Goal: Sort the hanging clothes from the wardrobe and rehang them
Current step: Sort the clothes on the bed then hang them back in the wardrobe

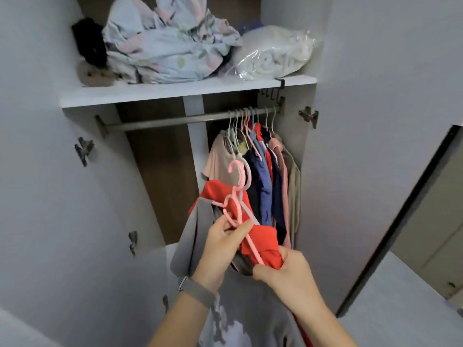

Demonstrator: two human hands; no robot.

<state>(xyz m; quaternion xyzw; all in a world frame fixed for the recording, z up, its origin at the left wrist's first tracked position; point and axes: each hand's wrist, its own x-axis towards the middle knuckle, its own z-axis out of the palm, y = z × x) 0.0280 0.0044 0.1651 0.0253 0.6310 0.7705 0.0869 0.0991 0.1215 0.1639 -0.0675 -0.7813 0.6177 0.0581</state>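
In front of the open wardrobe my left hand (pixel 223 249) grips a pink hanger (pixel 236 196) and a white hanger behind it, both below their hooks. A red garment (pixel 263 241) and a grey garment (pixel 193 236) hang from them. My right hand (pixel 283 271) pinches a bunched fold of the red garment at its lower right. Behind, several garments (pixel 260 181) in beige, blue, navy, pink and olive hang crowded at the right end of the metal rail (pixel 160 123).
The rail's left half is bare. The shelf (pixel 175 92) above holds a crumpled floral bedsheet (pixel 162 43), a clear bag of white fabric (pixel 273 53) and dark items at the left. Both wardrobe doors stand open. A dark-edged panel (pixel 400 221) stands to the right.
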